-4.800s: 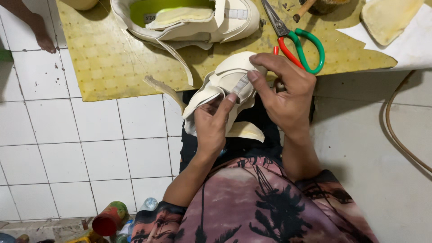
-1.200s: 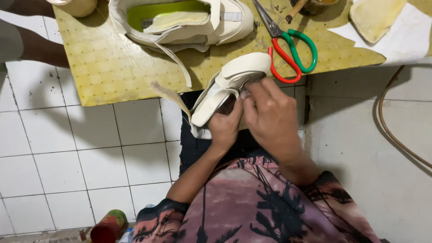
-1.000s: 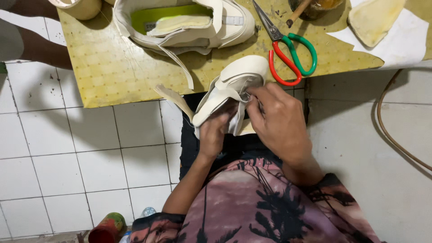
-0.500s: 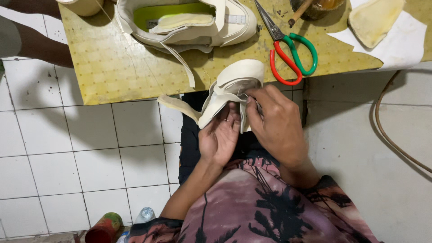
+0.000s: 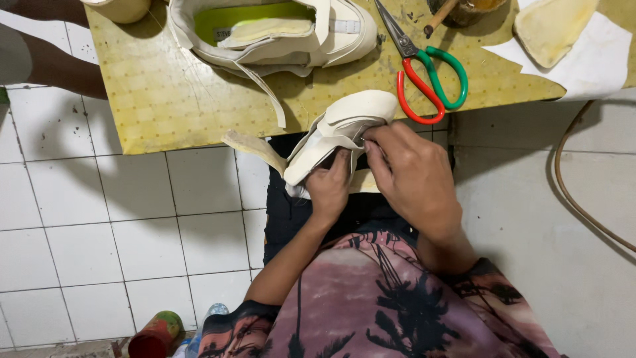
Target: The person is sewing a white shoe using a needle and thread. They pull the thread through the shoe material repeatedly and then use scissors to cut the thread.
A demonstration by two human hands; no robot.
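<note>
I hold a cream-white shoe upper (image 5: 331,132) over my lap, just below the edge of the yellow board (image 5: 172,93). My left hand (image 5: 328,189) grips it from underneath, fingers up against its side. My right hand (image 5: 411,176) covers its right part, fingertips pinching the material near the opening. A loose cream strap (image 5: 255,149) hangs off the shoe to the left. A second white shoe (image 5: 278,33) with a green insole lies on the board above.
Scissors (image 5: 427,69) with one red and one green handle lie on the board beside the shoe. A cream insole (image 5: 553,26) rests on white paper at the top right. Another person's leg (image 5: 53,63) is at the far left. A brown hose (image 5: 583,192) curves over the floor.
The shoe has turned slightly in my hands and its loose strap swung out to the left. My left hand shifted from its tongue down to beneath it. My right hand stays on the opening.
</note>
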